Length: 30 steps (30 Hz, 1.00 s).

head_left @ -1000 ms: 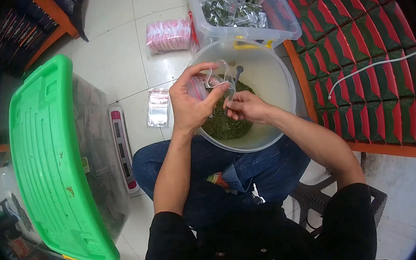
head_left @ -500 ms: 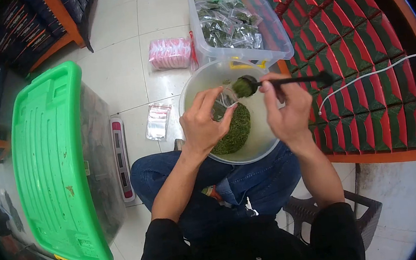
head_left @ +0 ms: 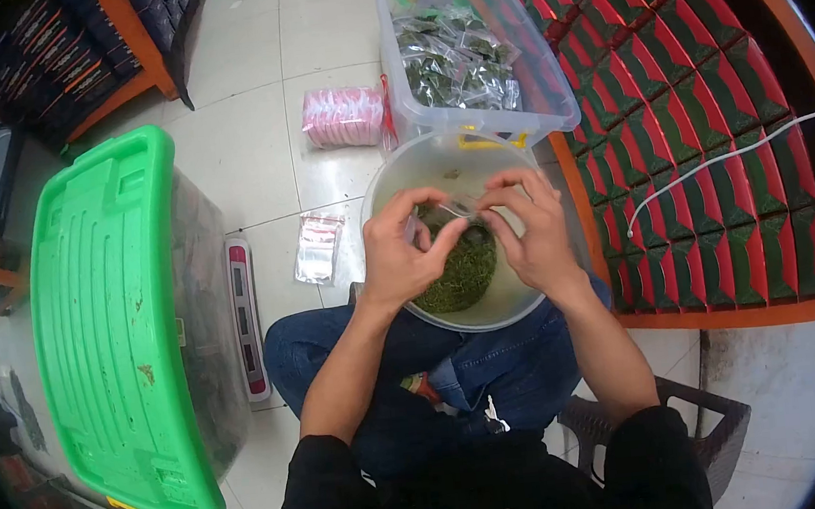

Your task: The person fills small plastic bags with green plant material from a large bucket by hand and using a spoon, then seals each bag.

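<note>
A round pale tub (head_left: 384, 173) stands before my crossed legs, with a heap of chopped green herb (head_left: 459, 277) at its bottom. Over the tub, my left hand (head_left: 409, 252) pinches one edge of a small clear plastic bag (head_left: 457, 209). My right hand (head_left: 531, 233) has its fingertips closed on the bag's other side. The bag's lower part is hard to make out against the herb. No spoon shows in my right hand; a dark shape lies on the herb just under the fingers.
Behind the tub stands a clear bin (head_left: 552, 121) of filled bags. Left of it lie a pink-and-white bundle (head_left: 343, 116) and empty bags (head_left: 319, 249). Farther left are a scale (head_left: 246, 319) and a green-lidded box (head_left: 111, 332). Red-green packets (head_left: 694, 168) fill the right side.
My right hand has let go of the black spoon and moved left onto the bag. The mouth of the bag, round and open before, now looks flatter between both hands.
</note>
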Tool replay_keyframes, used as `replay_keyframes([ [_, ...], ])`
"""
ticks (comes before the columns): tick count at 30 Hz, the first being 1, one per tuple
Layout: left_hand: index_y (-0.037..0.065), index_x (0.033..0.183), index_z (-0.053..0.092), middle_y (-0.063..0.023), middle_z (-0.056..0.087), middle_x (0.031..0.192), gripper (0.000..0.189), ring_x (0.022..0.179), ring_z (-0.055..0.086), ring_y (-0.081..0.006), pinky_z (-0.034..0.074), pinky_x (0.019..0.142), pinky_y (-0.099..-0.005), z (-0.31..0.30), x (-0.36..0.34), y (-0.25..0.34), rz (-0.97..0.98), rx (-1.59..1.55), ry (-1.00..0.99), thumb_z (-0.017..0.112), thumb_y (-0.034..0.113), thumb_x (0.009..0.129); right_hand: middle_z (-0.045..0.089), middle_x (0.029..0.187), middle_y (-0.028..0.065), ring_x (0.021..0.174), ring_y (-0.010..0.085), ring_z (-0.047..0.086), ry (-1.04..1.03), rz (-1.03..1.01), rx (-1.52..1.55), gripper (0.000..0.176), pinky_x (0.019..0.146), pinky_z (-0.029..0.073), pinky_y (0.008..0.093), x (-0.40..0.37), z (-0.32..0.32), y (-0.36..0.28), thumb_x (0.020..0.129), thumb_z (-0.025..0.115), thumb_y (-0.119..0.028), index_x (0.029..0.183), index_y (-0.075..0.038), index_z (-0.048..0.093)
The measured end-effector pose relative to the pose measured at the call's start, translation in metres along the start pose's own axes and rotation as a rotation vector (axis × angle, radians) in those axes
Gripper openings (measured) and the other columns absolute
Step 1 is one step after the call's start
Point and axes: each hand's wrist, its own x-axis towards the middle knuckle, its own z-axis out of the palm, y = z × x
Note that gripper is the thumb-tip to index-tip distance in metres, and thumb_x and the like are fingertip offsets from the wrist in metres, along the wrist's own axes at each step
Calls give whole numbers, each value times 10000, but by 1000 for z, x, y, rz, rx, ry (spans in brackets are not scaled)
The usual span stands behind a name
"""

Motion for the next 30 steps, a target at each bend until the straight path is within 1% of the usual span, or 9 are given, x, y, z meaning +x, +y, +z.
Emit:
replay_keyframes([
  [2,-1,1077,669,-18,702,889,222,607,554,-33,434,514,-220,-5,-1,-2,-49,-171,-47,781,88,907,644,969,79,889,249,634,-2,299,489,190,826,454,356,-13,7,10,866,722,-26,1050,-59,689],
  [8,-2,1044,680,15,656,801,112,606,526,-13,399,521,-177,-1,-5,2,-257,-278,-68,689,97,992,653,954,15,888,82,597,77,508,936,394,774,459,278,-24,15,1,939,671,5,1312,-34,550],
  [14,-1,1013,697,46,621,720,121,584,496,-1,385,502,-186,7,-7,10,-256,-291,-139,711,115,981,655,935,24,847,51,586,-19,610,1048,426,735,452,216,-15,18,-10,930,682,10,1326,-26,529],
  [20,-4,1070,686,-19,697,899,167,784,607,-50,482,677,-217,0,-5,1,-350,-314,-214,742,94,946,704,966,20,788,51,616,-161,664,982,356,696,472,223,-23,13,16,919,716,-7,1250,-16,585],
  [23,2,1314,546,-89,703,1041,420,851,657,-110,524,739,-246,-1,-4,-3,-257,-347,-400,733,72,944,719,1057,60,748,73,632,145,596,638,276,677,477,231,-2,4,29,909,740,-28,1166,-3,644],
  [25,21,1464,335,-143,688,1094,621,922,693,-182,557,803,-292,-7,-5,-4,-525,-600,-643,690,17,955,719,1105,102,808,161,667,700,544,820,223,738,513,297,39,-13,2,866,771,-42,1073,1,700],
  [26,13,1467,274,-162,686,1040,610,943,718,-226,591,826,-336,-6,-1,-3,-529,-613,-715,629,-30,973,719,1105,102,808,161,667,701,543,820,223,738,513,297,36,-13,2,866,771,-42,1073,1,700],
  [28,5,1451,290,-170,684,1030,574,938,726,-229,599,825,-342,-4,-3,-6,-542,-627,-696,612,-41,978,709,1137,123,924,269,674,61,326,403,234,845,522,364,19,-8,-3,830,773,-39,1056,-5,724],
  [30,-2,1434,305,-177,682,1020,538,933,733,-232,606,825,-349,-3,-3,-9,-542,-636,-663,595,-51,984,711,1113,116,1012,321,649,-216,178,499,188,915,501,401,-4,14,-4,827,748,-42,1011,-16,724],
])
